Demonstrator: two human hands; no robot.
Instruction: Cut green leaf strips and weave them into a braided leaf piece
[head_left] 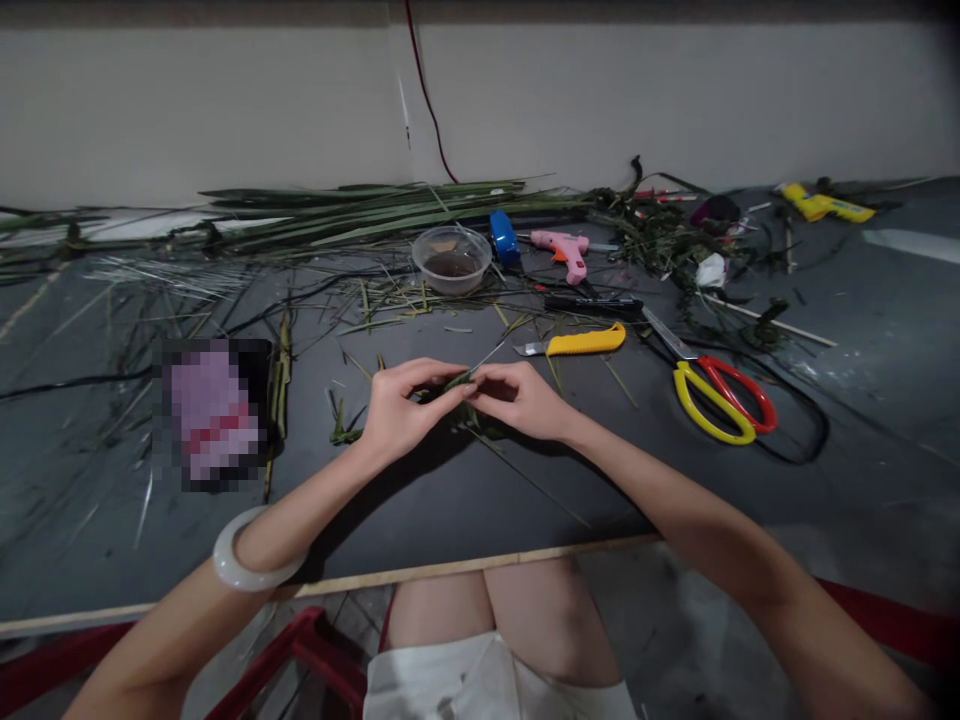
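Observation:
Both hands meet over the middle of the dark table, fingertips nearly touching. My left hand (405, 405) pinches a green leaf strip (459, 380) between thumb and fingers. My right hand (521, 400) is closed at the same spot, its thumb and forefinger on the piece. A thin, pale, straight sliver (489, 355) sticks up from between the fingertips; I cannot tell what it is. More green leaf bits hang below the fingers, partly hidden. Just beyond my right hand lies a yellow-handled knife (585, 340). Left of my left hand is a small folded leaf piece (345, 432).
Long green leaves (375, 215) lie along the wall. A plastic bowl (452, 262) of dark liquid, blue tape (504, 238), a pink glue gun (564, 252), a black marker (592, 304) and red-yellow scissors (716, 395) stand around. A blurred pinkish object (214, 410) lies left. Leaf scraps are scattered about.

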